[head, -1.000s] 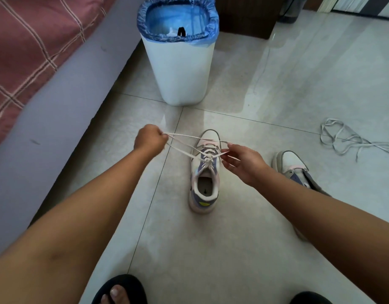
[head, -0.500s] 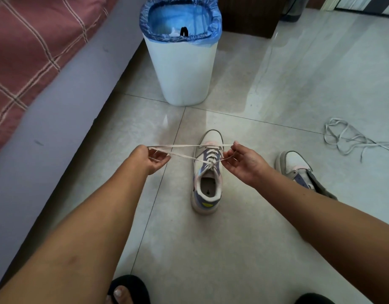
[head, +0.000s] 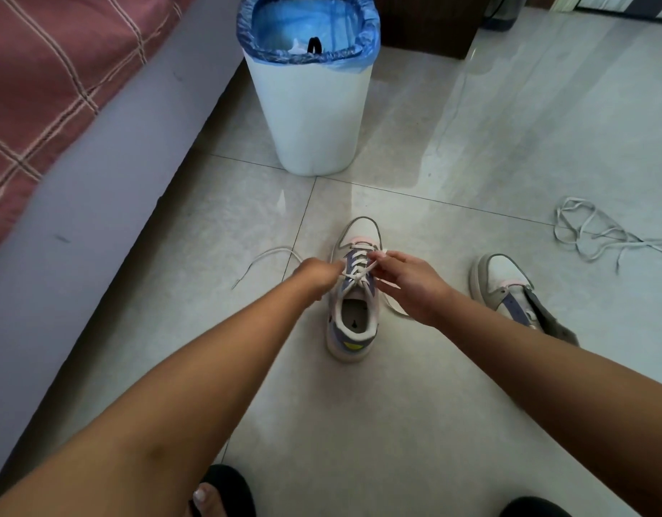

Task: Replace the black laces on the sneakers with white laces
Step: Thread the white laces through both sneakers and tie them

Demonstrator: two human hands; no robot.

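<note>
Sneaker point(head: 353, 292) mid-floor, white with purple side panels, pink toe band, yellow heel mark, white lace point(head: 357, 266) crisscrossed up the eyelets; long axis runs away from the person, toe toward the bin point(head: 308, 106), heel opening nearest. Bed point(head: 79, 125) edge runs down the left, grey side with red checked cover on top; open tile floor point(head: 489, 125) to the right and behind the bin. Bin white with blue liner, stands beyond the toe, well apart. Second sneaker point(head: 508, 292) right of the first, apart, unlaced, toe also pointing away, partly hidden by the right forearm. Loose lace point(head: 598, 233) tangled on the floor far right. Left hand point(head: 316, 272) at the sneaker's left side, fingers curled and gripping one lace strand; its free end trails in an arc on the floor to the left. Right hand point(head: 407, 281) over the sneaker's right side, pinching the other strand near the upper eyelets; tail end pokes out beside it. Hands close together, nearly meeting over the tongue.
</note>
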